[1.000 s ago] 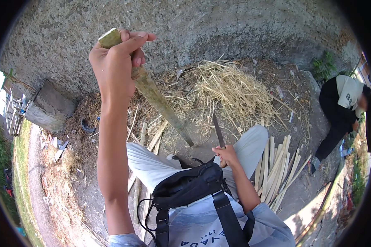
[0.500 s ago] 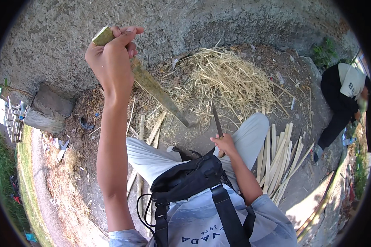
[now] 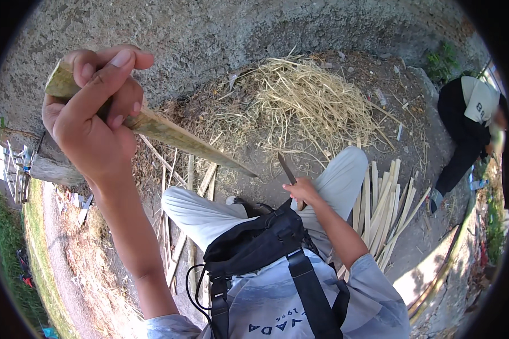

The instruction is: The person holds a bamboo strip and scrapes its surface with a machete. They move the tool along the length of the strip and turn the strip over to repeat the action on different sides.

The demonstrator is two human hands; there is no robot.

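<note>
My left hand (image 3: 99,107), raised at the upper left, is closed round the upper end of a long greenish-brown bamboo strip (image 3: 181,140). The strip slants down to the right, and its far tip is over the ground in front of my crossed legs. Low near my right knee, my right hand (image 3: 303,192) grips the handle of a knife (image 3: 287,169). Its dark, narrow blade points up and away from me, a little to the right of the strip's tip and apart from it.
A heap of pale shavings (image 3: 316,99) lies ahead, before a rough grey wall (image 3: 209,34). Split strips (image 3: 382,209) are piled by my right knee, and more strips (image 3: 181,243) lie left of my legs. Another person (image 3: 469,124) bends over at the far right.
My left hand has moved left and come closer, so the bamboo strip now lies at a flatter slant. The knife has shifted slightly left, its blade tilting more to the left.
</note>
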